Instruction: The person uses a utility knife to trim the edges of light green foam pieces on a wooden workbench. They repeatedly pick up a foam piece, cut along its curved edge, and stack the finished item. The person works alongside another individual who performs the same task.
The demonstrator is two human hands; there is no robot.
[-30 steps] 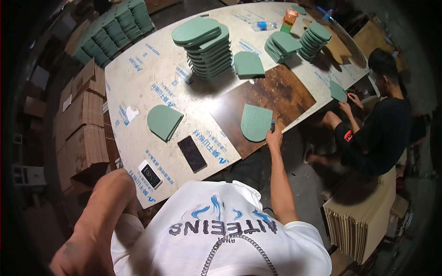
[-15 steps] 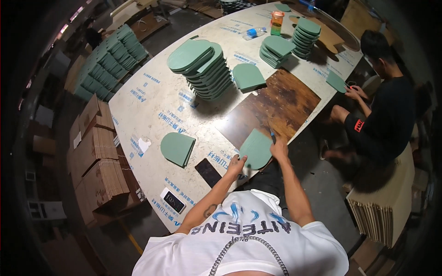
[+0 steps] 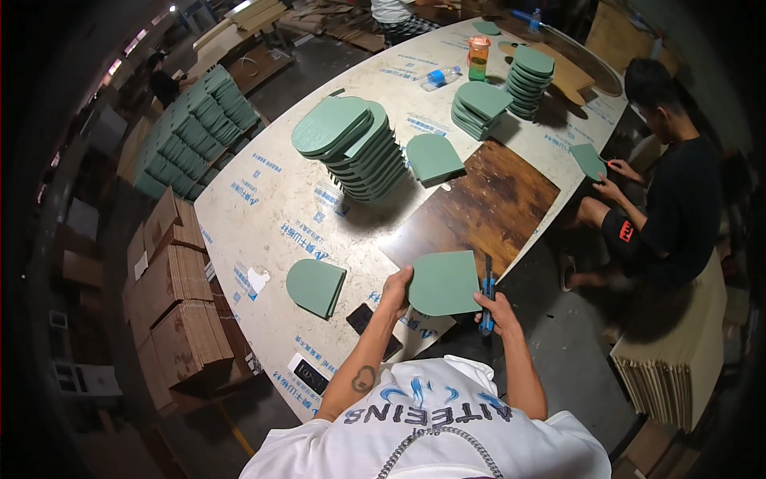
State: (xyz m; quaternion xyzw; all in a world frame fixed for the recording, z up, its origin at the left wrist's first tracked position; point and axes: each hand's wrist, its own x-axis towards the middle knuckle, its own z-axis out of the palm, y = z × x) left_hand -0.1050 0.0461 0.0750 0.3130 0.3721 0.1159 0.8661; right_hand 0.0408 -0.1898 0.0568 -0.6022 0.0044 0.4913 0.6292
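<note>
A green rounded board (image 3: 444,283), straight on two sides with a curved edge, is held between my hands above the table's near edge. My left hand (image 3: 396,289) grips its left edge, fingers closed. In my right hand (image 3: 499,313) is a blue and black utility knife (image 3: 487,295), standing upright beside the board's right edge; the thumb lies close to the board. To the left on the table lie a few similar green boards (image 3: 313,285). A dark brown wood-patterned sheet (image 3: 487,203) lies just beyond my hands.
Beyond stand a tall stack of green boards (image 3: 333,128) and smaller stacks (image 3: 483,104). A phone (image 3: 361,318) and a white device (image 3: 309,374) lie near my left arm. A co-worker (image 3: 678,176) sits at right holding a green board. Folded cardboard (image 3: 179,295) is stacked left.
The board has come up and turned between my hands. My right hand has moved lower and holds the knife upright. My left hand has shifted to the board's left edge.
</note>
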